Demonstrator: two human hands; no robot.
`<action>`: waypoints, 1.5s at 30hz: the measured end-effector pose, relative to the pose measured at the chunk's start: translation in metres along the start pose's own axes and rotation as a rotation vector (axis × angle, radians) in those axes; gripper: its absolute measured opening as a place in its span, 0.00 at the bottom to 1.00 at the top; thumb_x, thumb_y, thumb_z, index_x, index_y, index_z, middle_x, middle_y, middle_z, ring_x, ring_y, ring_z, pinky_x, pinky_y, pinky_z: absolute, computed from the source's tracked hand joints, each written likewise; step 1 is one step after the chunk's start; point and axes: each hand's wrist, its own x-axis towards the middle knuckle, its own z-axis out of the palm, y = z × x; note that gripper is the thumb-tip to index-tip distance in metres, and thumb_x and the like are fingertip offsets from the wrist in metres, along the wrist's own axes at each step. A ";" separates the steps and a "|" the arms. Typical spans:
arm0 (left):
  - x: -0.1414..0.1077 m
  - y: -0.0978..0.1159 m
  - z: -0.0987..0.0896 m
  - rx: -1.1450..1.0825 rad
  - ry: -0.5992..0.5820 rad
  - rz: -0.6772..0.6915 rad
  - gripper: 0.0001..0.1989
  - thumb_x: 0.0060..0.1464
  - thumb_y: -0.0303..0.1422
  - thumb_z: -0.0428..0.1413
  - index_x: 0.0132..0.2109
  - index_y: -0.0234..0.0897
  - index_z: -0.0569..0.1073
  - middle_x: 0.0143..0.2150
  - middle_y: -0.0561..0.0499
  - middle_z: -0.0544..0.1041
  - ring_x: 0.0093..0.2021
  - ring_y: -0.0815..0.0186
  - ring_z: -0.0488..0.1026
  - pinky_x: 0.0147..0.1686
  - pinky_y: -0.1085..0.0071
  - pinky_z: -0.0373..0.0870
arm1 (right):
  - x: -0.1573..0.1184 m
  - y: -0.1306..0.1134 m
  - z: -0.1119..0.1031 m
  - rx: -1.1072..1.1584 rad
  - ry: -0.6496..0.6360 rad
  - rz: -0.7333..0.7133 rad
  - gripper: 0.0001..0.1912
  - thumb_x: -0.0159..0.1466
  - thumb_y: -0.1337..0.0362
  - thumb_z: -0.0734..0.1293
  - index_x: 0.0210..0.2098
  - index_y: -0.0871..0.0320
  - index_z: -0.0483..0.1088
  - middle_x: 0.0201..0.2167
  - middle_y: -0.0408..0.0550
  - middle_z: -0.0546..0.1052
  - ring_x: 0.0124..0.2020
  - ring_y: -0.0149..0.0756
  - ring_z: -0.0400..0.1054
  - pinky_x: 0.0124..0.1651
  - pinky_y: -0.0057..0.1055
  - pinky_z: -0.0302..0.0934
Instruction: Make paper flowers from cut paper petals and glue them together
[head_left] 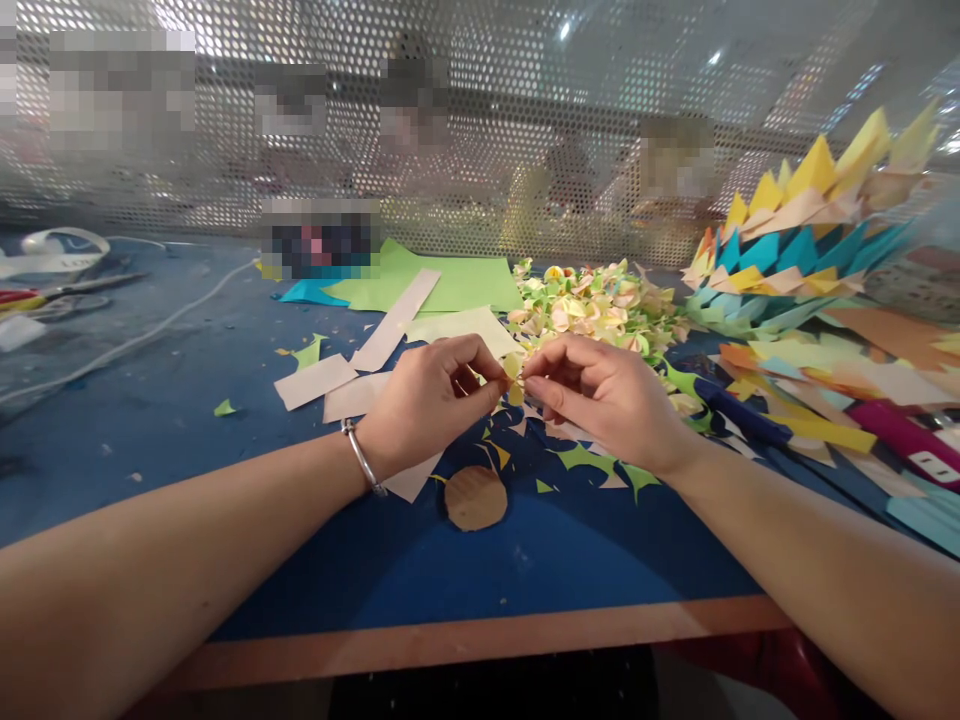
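Observation:
My left hand (pixel 435 395), with a silver bracelet at the wrist, and my right hand (pixel 604 400) meet above the middle of the table. Between their pinched fingertips is a small yellow paper piece (pixel 514 392), partly covered by the fingers. A round cardboard disc (pixel 476 498) lies on the blue tabletop just below the hands. Behind my right hand rises a heap of small curled paper pieces (pixel 592 305) in green, cream and pink. Pale paper strips (pixel 315 382) lie left of my left hand. Green scraps with curved cut-outs (pixel 589 460) lie under my right hand.
A green paper sheet (pixel 450 285) lies at the back, before a perforated metal screen (pixel 465 200). A tiered folded-paper model (pixel 795 255) stands at right, near a dark blue tool (pixel 742 412) and a magenta object (pixel 900 440). Scissors (pixel 67 290) and a white cord (pixel 157 325) lie at left.

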 end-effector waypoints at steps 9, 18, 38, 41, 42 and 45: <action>0.002 -0.006 0.002 -0.176 0.005 -0.094 0.03 0.53 0.31 0.58 0.33 0.35 0.73 0.25 0.51 0.79 0.25 0.68 0.77 0.23 0.74 0.69 | 0.001 0.004 -0.003 -0.059 0.066 -0.008 0.14 0.63 0.54 0.71 0.40 0.57 0.71 0.29 0.42 0.75 0.23 0.27 0.69 0.26 0.27 0.65; 0.004 -0.004 0.003 -0.314 0.059 -0.094 0.05 0.52 0.30 0.60 0.32 0.35 0.71 0.26 0.53 0.76 0.25 0.69 0.78 0.22 0.76 0.69 | 0.002 0.001 0.001 -0.132 0.039 0.015 0.15 0.60 0.53 0.72 0.36 0.58 0.72 0.27 0.43 0.74 0.24 0.28 0.67 0.25 0.27 0.62; 0.016 -0.019 -0.016 -0.210 0.312 -0.152 0.02 0.55 0.27 0.58 0.35 0.36 0.71 0.30 0.50 0.78 0.27 0.69 0.77 0.28 0.72 0.76 | 0.033 0.035 -0.050 0.025 0.694 0.141 0.08 0.60 0.59 0.70 0.28 0.55 0.70 0.25 0.45 0.74 0.18 0.27 0.62 0.21 0.30 0.59; 0.020 -0.022 -0.020 -0.188 0.355 -0.184 0.02 0.55 0.26 0.57 0.35 0.36 0.72 0.26 0.52 0.75 0.25 0.70 0.75 0.28 0.72 0.75 | 0.032 0.037 -0.048 0.049 0.682 0.099 0.07 0.60 0.60 0.71 0.29 0.55 0.70 0.24 0.44 0.73 0.19 0.28 0.62 0.22 0.31 0.60; 0.021 -0.024 -0.021 -0.174 0.357 -0.198 0.02 0.55 0.26 0.57 0.35 0.36 0.72 0.25 0.53 0.74 0.25 0.70 0.74 0.28 0.72 0.74 | 0.031 0.036 -0.046 0.033 0.657 0.072 0.07 0.60 0.60 0.71 0.29 0.55 0.70 0.25 0.44 0.73 0.19 0.28 0.63 0.22 0.31 0.60; 0.023 -0.027 -0.023 -0.137 0.314 -0.251 0.02 0.55 0.26 0.57 0.34 0.37 0.73 0.24 0.53 0.74 0.25 0.69 0.75 0.28 0.72 0.73 | 0.028 0.033 -0.041 -0.065 0.535 0.010 0.07 0.60 0.60 0.70 0.31 0.56 0.71 0.25 0.44 0.73 0.19 0.29 0.64 0.22 0.31 0.60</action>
